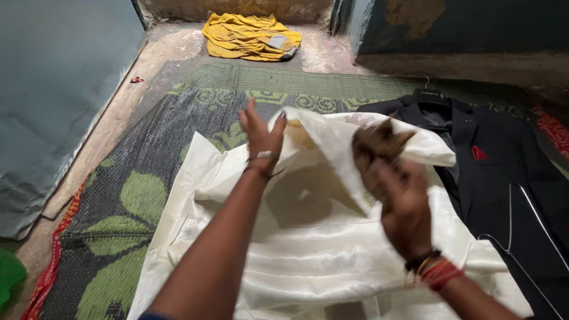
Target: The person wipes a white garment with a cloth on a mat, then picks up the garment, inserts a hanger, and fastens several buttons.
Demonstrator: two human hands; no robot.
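Two hands worked over a cream garment (308, 261) spread on a woven mat (124, 195), nearest the camera. The right hand (398, 198), blurred, gripped a raised fold on the garment's right side. The left hand (261, 137) pinched the fold's upper edge, fingers partly spread. Just right of the garment, touching it, lay a black jacket (510, 184) on a hanger (428, 92). Beyond the garment, well apart, a yellow cloth (249, 37) lay crumpled against the wall (237, 9).
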